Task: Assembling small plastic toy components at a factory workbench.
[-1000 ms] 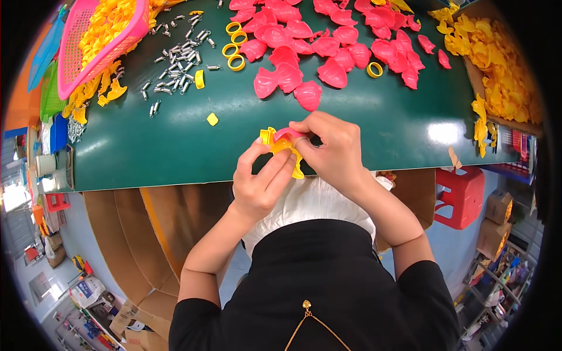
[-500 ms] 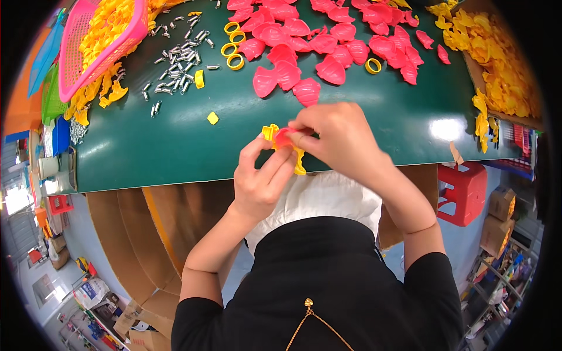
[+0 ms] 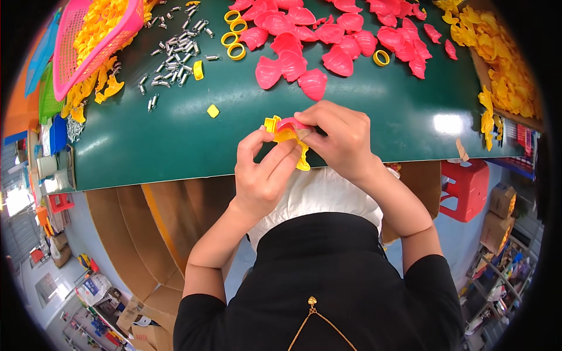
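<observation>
Near the front edge of the table, my left hand [image 3: 261, 172] grips a moulded yellow plastic part [image 3: 303, 161] between thumb and fingers. A curved pink plastic shell piece [image 3: 290, 123] sits against the upper side of that part. My right hand [image 3: 341, 138] is closed, pinching the pink piece at its right end. The fingers cover much of where the two parts meet, so I cannot tell whether they are joined. Farther back lie several loose pink shells [image 3: 338, 61], and a small yellow square piece [image 3: 213, 111] rests to the left of my hands.
Several metal springs [image 3: 175, 61] and yellow rings [image 3: 236, 51] lie on the green table [image 3: 152, 146]. A pink basket [image 3: 61, 58] of yellow parts stands at the far left. More yellow parts fill a box [image 3: 503, 64] at the right. Beyond the edge is a red stool [image 3: 474, 190].
The pink piece now lies wider along the yellow part, and more of the yellow part shows. My right hand has shifted slightly, its fingers lower on the pink piece. The view has shifted a little.
</observation>
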Tool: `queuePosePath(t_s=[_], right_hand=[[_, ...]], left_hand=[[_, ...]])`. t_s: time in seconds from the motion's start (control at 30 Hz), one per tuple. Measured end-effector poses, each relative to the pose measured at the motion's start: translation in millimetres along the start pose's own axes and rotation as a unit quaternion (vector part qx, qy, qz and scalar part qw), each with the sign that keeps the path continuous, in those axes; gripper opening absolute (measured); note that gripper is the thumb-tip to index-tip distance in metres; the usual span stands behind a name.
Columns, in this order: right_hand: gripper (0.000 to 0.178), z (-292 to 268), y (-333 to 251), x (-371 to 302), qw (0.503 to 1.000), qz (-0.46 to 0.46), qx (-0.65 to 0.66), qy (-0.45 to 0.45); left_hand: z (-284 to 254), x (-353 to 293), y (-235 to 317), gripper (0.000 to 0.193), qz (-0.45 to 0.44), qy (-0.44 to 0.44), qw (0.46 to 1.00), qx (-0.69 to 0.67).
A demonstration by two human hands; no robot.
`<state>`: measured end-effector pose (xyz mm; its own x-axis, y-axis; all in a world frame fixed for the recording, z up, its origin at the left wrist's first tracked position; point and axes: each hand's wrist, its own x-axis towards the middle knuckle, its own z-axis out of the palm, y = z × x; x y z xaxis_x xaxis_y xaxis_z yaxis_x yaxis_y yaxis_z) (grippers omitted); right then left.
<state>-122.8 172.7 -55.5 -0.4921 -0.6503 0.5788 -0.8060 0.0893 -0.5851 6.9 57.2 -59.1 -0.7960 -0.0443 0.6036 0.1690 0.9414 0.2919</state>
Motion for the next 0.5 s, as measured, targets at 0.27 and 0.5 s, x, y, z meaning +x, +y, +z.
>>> queuePosePath(t_s=[0.27,0.5], right_hand=[[0.018,-14.9,-9.9,14.3,0.988,0.103,0.051,-0.106],[0.017,-15.0,-9.1,14.5,0.973,0.164,0.114,-0.119]], left_hand=[[-1.3,1.9,-0.4,0.027,0.003,-0.006,1.0,-0.001],[-1.5,-0.4,-1.9,0.026,0.007,-0.008,1.0,-0.004]])
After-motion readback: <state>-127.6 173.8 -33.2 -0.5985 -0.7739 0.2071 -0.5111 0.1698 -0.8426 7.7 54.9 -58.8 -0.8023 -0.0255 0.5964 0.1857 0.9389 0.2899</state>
